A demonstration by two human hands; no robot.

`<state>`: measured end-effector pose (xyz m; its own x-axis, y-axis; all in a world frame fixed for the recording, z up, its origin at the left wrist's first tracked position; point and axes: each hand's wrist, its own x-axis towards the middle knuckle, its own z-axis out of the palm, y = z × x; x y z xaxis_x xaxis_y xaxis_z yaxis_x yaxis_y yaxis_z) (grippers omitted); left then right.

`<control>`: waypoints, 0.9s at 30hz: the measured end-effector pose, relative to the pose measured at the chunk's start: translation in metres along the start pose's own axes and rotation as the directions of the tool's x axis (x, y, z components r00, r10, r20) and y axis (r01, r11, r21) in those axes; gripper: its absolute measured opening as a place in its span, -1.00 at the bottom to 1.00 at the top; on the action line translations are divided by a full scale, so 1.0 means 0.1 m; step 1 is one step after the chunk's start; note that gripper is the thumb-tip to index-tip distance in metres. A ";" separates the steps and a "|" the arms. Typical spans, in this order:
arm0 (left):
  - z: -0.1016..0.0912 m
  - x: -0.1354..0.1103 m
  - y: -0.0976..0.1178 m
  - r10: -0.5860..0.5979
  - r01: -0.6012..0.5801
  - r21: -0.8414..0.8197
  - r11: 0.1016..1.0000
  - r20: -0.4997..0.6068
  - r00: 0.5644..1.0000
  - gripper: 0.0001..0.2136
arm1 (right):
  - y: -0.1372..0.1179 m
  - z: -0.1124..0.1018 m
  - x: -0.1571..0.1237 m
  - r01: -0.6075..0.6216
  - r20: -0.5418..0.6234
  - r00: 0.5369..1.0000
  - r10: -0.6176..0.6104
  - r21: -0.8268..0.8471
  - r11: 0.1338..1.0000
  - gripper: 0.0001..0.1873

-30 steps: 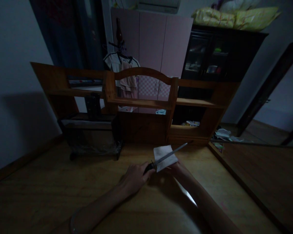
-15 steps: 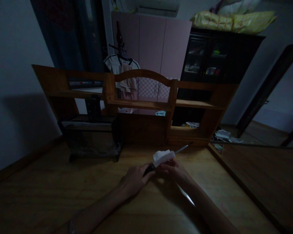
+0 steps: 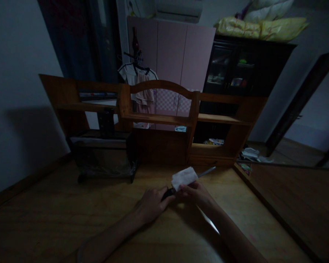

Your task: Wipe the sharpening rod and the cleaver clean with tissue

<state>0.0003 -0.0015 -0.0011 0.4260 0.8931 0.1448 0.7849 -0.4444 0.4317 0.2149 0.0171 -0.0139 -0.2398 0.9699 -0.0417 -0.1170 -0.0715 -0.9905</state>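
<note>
My left hand (image 3: pixel 150 202) is closed around the black handle of a long thin metal rod, a sharpening steel (image 3: pixel 207 171), whose tip points right and away over the wooden desk (image 3: pixel 71 219). Fingers of my right hand (image 3: pixel 196 193) pinch a folded white cloth (image 3: pixel 183 177) wrapped over the rod just beyond the handle. Both hands rest low, near the middle of the desk.
A wooden shelf unit (image 3: pixel 159 117) stands at the desk's back edge. A dark box-like appliance (image 3: pixel 104 153) sits at the back left. Behind are a pink wardrobe (image 3: pixel 178 54), hanging clothes (image 3: pixel 141 86) and a dark cabinet (image 3: pixel 235 69). The room is dim.
The white cloth lay flat under the rod a second ago. My right hand has since folded it over the rod and closed on it near the handle.
</note>
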 end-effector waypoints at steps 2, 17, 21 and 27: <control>0.00 0.00 0.01 -0.002 0.002 0.014 1.000 -0.005 1.000 -0.61 | -0.01 0.00 0.00 -0.013 -0.004 1.000 0.013 -0.036 0.999 -0.63; -0.01 -0.01 0.01 0.058 -0.058 0.011 0.998 -0.059 0.997 -0.64 | -0.02 0.03 0.01 -0.007 -0.005 1.000 0.007 -0.001 1.000 -0.60; 0.03 -0.01 -0.05 0.091 -0.090 0.016 0.996 -0.118 0.989 -0.65 | -0.13 0.11 -0.07 0.090 0.023 0.996 -0.091 0.036 0.995 -0.70; 0.07 -0.03 -0.12 0.360 -0.332 0.139 0.933 -0.315 0.878 -0.69 | -0.29 0.10 -0.28 0.210 -0.012 0.978 -0.209 0.078 0.975 -0.68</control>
<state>-0.0071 0.0002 -0.0132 0.5151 0.6467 0.5626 0.6534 -0.7211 0.2306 0.2152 -0.0099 0.0169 -0.1988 0.9661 0.1650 -0.2396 0.1153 -0.9640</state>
